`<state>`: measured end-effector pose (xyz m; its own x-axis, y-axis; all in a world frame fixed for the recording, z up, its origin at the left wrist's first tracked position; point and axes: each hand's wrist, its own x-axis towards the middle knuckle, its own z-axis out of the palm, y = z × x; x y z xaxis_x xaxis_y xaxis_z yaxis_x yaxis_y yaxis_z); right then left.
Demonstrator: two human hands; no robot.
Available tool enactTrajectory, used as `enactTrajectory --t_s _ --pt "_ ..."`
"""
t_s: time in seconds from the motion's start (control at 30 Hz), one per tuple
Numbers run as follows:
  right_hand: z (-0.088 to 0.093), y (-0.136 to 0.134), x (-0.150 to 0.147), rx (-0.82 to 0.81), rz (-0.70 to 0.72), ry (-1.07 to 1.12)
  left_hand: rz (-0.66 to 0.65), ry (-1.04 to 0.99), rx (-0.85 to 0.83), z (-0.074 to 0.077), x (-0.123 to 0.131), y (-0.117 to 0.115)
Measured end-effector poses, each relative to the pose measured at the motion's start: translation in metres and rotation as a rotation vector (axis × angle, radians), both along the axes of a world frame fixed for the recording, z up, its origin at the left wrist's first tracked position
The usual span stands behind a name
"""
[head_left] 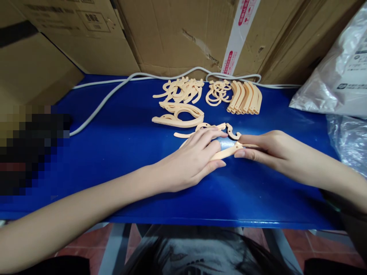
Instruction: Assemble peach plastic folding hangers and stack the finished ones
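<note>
Your left hand (190,162) and right hand (268,149) pinch the plastic strip (225,153); it seems light and bendy, so hold its ends.

Even, fairly bright light falls from above, with soft shadows under the forearms. The blue table (120,152) shows mild glare (a pixelated patch sits at left), and edges bend.

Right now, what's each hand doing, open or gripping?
Left hand: gripping one end of the peach plastic piece.
Right hand: pinching the same piece's other end.
</note>
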<state>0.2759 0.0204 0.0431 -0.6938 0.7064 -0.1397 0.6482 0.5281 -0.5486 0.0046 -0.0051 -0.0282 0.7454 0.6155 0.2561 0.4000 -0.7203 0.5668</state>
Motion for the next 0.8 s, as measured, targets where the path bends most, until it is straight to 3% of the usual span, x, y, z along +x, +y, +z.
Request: enactTrajectory --t_s 0.2,0.4,0.8 --pt "-0.008 -0.002 -0.001 0.216 -0.002 -0.056 0.04 -0.106 0.13 -0.012 0.0 0.003" --pt "-0.009 -0.008 0.001 0.472 0.018 -0.182 0.02 -0.055 0.062 0.0 -0.004 0.005" --pt "-0.003 -0.01 0.004 0.471 0.057 -0.165 -0.015 -0.037 0.041 0.0 -0.004 0.006"
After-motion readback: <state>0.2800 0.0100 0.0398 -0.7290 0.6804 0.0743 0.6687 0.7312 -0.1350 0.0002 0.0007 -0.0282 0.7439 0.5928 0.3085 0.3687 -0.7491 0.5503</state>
